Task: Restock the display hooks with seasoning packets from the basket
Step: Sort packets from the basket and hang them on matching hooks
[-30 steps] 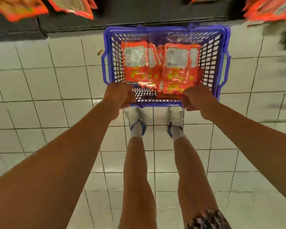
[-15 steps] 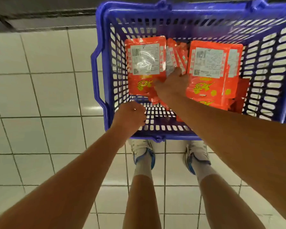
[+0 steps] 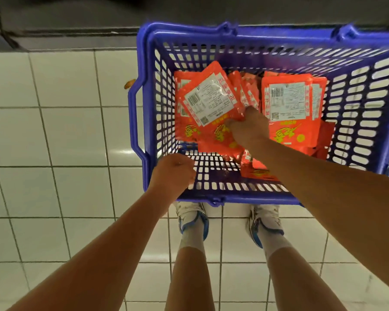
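A blue plastic basket [image 3: 142, 122] stands on the tiled floor in front of my feet. Inside lie several red seasoning packets with white labels, in a left pile and a right pile [image 3: 288, 104]. My right hand [image 3: 249, 127] is inside the basket, fingers closed on the top packet of the left pile [image 3: 211, 97], which is tilted up off the others. My left hand [image 3: 173, 173] grips the basket's near rim at its left corner. The display hooks are out of view.
White floor tiles [image 3: 61, 135] surround the basket. A dark shelf base [image 3: 65, 21] runs along the top of the view behind the basket. My two legs and white shoes [image 3: 192, 217] stand right behind the basket's near edge. A small orange scrap [image 3: 129, 84] lies left of the basket.
My right hand left the basket rim, reached in and took hold of the left pile's top packet, now lifted and tilted. My head came closer to the basket; hanging packets dropped out of view.
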`<state>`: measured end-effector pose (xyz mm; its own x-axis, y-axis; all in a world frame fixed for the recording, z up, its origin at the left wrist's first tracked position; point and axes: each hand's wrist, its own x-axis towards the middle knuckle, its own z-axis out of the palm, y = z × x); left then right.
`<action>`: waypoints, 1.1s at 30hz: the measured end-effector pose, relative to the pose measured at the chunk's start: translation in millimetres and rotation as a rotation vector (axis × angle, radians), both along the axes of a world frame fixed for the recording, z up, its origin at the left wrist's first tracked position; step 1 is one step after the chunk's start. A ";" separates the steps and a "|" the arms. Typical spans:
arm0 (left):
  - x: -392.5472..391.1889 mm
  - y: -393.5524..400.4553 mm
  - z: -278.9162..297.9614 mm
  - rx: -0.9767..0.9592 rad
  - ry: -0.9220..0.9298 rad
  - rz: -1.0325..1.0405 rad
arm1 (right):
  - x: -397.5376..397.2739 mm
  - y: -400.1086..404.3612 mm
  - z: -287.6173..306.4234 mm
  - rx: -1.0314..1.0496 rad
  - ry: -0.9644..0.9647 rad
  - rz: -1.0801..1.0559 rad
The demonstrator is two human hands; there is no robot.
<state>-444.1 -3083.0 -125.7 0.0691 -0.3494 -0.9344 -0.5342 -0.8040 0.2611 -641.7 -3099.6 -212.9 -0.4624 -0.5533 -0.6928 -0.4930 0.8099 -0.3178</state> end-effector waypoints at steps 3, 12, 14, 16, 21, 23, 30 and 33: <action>3.0 -1.1 2.9 -0.101 -0.035 -0.147 | -9.6 3.8 24.2 -0.004 -0.329 -0.182; 0.8 -6.9 37.2 -0.666 0.054 -0.647 | -55.5 12.1 108.7 0.367 -0.894 -0.659; -7.7 -13.5 47.0 -0.741 0.169 -0.763 | -56.9 13.2 124.2 0.407 -0.913 -0.621; -19.0 -16.7 58.3 -0.708 0.288 -0.720 | -58.7 12.8 140.6 0.398 -0.925 -0.578; -39.9 -26.6 93.7 -0.305 0.202 -0.244 | -76.9 6.3 173.5 0.113 -0.796 -0.686; -43.9 -28.1 111.0 -0.196 0.291 -0.049 | -79.4 3.8 184.4 0.001 -0.667 -0.611; -58.2 -27.3 182.6 -0.155 0.419 0.156 | -59.5 0.0 247.1 -0.275 -0.579 -0.253; -65.2 -29.0 218.6 -0.194 0.408 0.223 | -63.2 -8.8 277.6 -0.386 -0.553 -0.273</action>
<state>-509.2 -3112.1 92.9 -0.1952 -0.5378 -0.8202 -0.1780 -0.8029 0.5689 -704.9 -3108.4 64.7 -0.2578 -0.7206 -0.6436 0.0261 0.6607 -0.7502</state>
